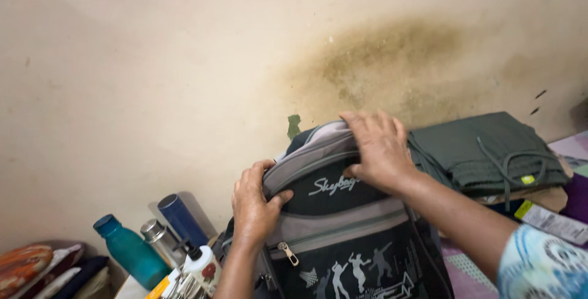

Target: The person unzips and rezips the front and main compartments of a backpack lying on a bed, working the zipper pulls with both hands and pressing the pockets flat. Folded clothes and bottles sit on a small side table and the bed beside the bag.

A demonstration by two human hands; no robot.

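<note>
Can't see inside the backpack (pixel 343 238) at all, and its bottom is cut off by the frame edge. Left hand (pixel 254 204) is clamped on the top left corner, right hand (pixel 380 149) curls over the top with fingertips tucked out of sight. It stands against the stained wall (pixel 184 60), bottles (pixel 156 238) crowd its left, folded grey trousers (pixel 490 152) lie behind right.
</note>
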